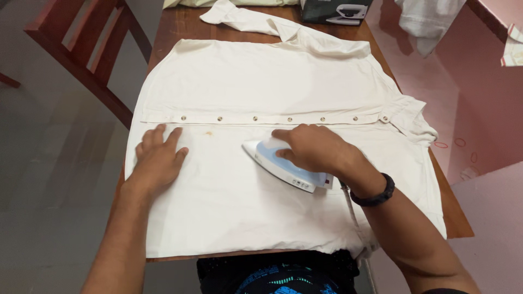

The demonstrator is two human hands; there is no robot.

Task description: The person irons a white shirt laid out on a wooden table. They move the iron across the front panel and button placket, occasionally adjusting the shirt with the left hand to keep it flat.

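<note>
Head view: right hand (313, 148) is gripping the iron (283, 166), fingers wrapped round its handle, tip pointing left on the shirt (261, 81) just below the button strip (272, 118). Left hand (158, 158) is lying open and flat, pressing the shirt near its left edge, well apart from the iron. Shirt is covering most of the table (174, 27), overhanging the near edge. Chair (92, 49) is standing left, box (335, 11) at the far edge.

Wooden chair (92, 49), dark box (335, 11)
</note>
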